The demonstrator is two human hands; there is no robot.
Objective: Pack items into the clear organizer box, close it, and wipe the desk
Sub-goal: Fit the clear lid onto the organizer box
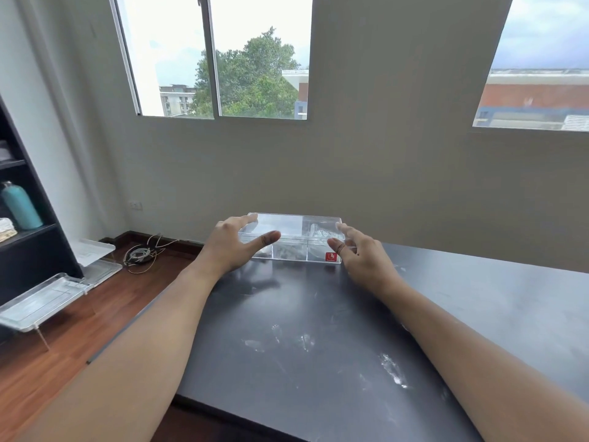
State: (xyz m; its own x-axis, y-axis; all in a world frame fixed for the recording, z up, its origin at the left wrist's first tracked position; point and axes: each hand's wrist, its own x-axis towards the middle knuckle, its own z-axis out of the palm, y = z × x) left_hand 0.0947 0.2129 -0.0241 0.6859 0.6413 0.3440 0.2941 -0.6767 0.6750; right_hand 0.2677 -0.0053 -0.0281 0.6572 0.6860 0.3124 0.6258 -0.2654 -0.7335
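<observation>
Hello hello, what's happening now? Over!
Left hand and right hand open beside clear organizer box. Lid on. White smudges on desk.

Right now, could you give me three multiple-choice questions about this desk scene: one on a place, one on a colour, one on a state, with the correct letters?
1. Where on the dark desk does the clear organizer box sit?
A. far edge, toward the wall
B. near edge
C. on the floor

2. What colour is the sticker on the box?
A. blue
B. red
C. green

3. How are the hands placed?
A. both flat on the desk
B. one holds a cloth
C. open, one at each end of the box

Answers: 1 A, it sits toward the far edge. 2 B, the sticker is red. 3 C, left hand and right hand flank the box with fingers spread.
</observation>
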